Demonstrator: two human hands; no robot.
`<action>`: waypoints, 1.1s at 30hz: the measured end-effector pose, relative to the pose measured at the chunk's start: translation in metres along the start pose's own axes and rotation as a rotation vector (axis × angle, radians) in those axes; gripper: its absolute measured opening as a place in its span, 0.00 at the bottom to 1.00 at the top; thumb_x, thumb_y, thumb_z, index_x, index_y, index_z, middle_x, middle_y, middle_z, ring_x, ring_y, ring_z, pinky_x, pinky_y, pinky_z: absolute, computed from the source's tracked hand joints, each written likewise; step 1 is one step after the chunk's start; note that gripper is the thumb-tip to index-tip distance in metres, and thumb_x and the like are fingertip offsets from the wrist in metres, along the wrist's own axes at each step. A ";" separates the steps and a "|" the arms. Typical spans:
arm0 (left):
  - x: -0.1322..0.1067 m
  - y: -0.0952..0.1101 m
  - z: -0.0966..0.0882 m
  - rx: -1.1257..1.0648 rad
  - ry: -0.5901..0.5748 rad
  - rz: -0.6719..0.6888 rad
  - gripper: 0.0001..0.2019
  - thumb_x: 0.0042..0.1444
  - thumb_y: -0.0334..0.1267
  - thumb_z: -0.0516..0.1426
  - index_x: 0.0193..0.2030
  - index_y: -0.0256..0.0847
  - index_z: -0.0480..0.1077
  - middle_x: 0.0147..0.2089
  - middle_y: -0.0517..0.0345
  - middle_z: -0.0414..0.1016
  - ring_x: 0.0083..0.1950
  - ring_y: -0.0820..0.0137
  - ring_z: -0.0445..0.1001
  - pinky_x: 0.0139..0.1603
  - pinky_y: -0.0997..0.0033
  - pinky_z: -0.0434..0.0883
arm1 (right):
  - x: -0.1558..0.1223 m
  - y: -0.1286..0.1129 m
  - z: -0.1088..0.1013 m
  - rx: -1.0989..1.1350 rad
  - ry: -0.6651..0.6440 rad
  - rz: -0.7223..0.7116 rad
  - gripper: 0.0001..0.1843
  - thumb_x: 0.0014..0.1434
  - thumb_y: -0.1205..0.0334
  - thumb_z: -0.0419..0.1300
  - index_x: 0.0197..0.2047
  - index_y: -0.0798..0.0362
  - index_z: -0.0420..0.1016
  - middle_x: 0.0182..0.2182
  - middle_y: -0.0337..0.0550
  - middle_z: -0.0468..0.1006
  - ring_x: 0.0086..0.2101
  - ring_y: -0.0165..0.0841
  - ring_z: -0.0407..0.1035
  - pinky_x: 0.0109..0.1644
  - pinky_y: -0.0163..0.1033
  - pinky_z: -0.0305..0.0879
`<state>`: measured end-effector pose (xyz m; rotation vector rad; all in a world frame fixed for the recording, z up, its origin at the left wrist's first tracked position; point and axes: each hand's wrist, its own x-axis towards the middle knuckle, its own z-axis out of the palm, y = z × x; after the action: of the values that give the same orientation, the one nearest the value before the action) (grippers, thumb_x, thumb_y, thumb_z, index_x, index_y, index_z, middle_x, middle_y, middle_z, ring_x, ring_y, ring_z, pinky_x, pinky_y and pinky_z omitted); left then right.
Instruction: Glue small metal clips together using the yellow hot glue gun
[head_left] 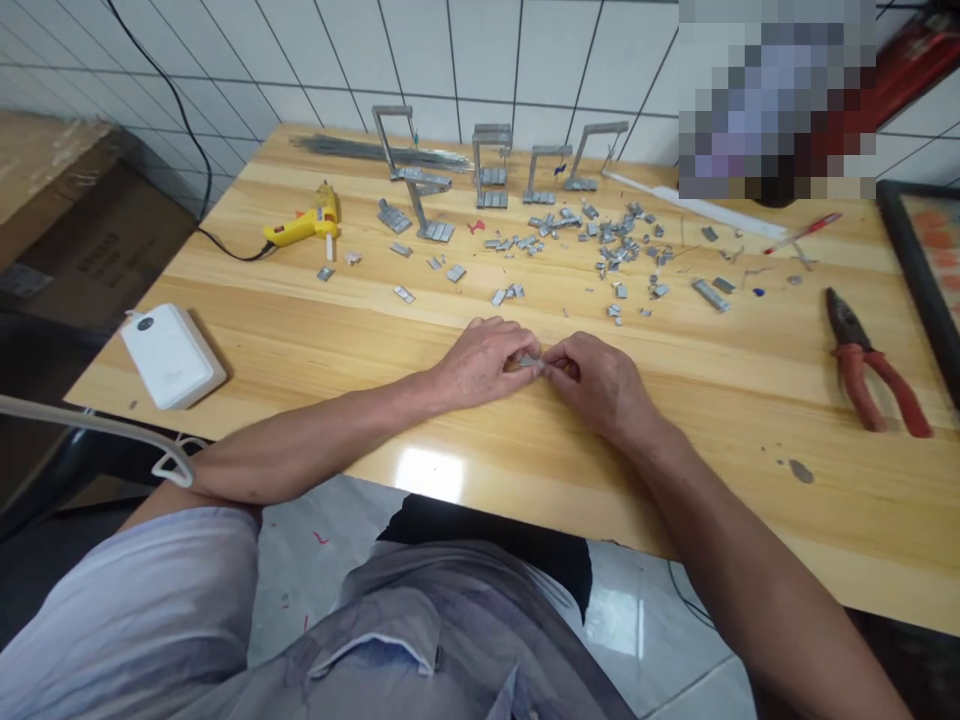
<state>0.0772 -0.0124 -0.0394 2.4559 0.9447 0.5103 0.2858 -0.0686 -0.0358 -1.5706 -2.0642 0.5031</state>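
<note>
Left forearm (322, 432): bare, slanting forward and inward from a bent elbow (229, 475) | left grip (480, 362): back upward, fingers curled, thumb and forefinger pinched | right forearm (739, 525): bare, reaching diagonally inward | right grip (606, 385): knuckles bent, thumb and forefinger pinched | both grips: tip to tip, close together before the torso (450, 620).

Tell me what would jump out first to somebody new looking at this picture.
First, probably, the left hand and right hand, pinching a small grey piece between them near the table's front edge. Next, the bright colours: a yellow glue gun toward the back left and red-handled pliers at the right. Behind the hands, small grey stands rise near the tiled wall.
</note>
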 end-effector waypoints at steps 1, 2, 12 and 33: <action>-0.001 -0.001 0.001 0.004 0.003 0.014 0.07 0.65 0.42 0.62 0.44 0.42 0.77 0.38 0.58 0.79 0.45 0.64 0.74 0.49 0.62 0.63 | 0.000 0.000 0.000 0.000 0.005 -0.010 0.05 0.62 0.66 0.62 0.39 0.51 0.80 0.34 0.43 0.79 0.33 0.35 0.70 0.38 0.40 0.63; -0.001 -0.002 0.002 0.008 0.007 0.024 0.06 0.64 0.41 0.63 0.44 0.43 0.78 0.39 0.58 0.79 0.45 0.64 0.74 0.50 0.62 0.63 | 0.000 0.001 0.000 -0.003 0.008 -0.016 0.05 0.62 0.66 0.62 0.39 0.50 0.80 0.34 0.43 0.79 0.33 0.35 0.70 0.38 0.40 0.63; 0.000 -0.001 0.005 0.019 0.037 0.017 0.04 0.64 0.37 0.62 0.43 0.43 0.79 0.38 0.58 0.78 0.44 0.64 0.74 0.49 0.61 0.63 | 0.001 0.001 -0.003 -0.049 0.026 0.015 0.04 0.60 0.63 0.65 0.39 0.51 0.81 0.33 0.43 0.79 0.31 0.34 0.69 0.37 0.40 0.62; 0.001 -0.001 0.005 -0.021 0.087 0.052 0.10 0.60 0.36 0.59 0.47 0.40 0.74 0.38 0.57 0.78 0.41 0.64 0.74 0.51 0.60 0.66 | 0.004 0.001 -0.019 0.023 0.270 0.073 0.09 0.62 0.58 0.61 0.32 0.49 0.80 0.28 0.41 0.78 0.31 0.36 0.70 0.41 0.43 0.66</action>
<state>0.0798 -0.0131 -0.0442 2.4621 0.9066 0.6458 0.2966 -0.0648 -0.0206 -1.6088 -1.7989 0.3189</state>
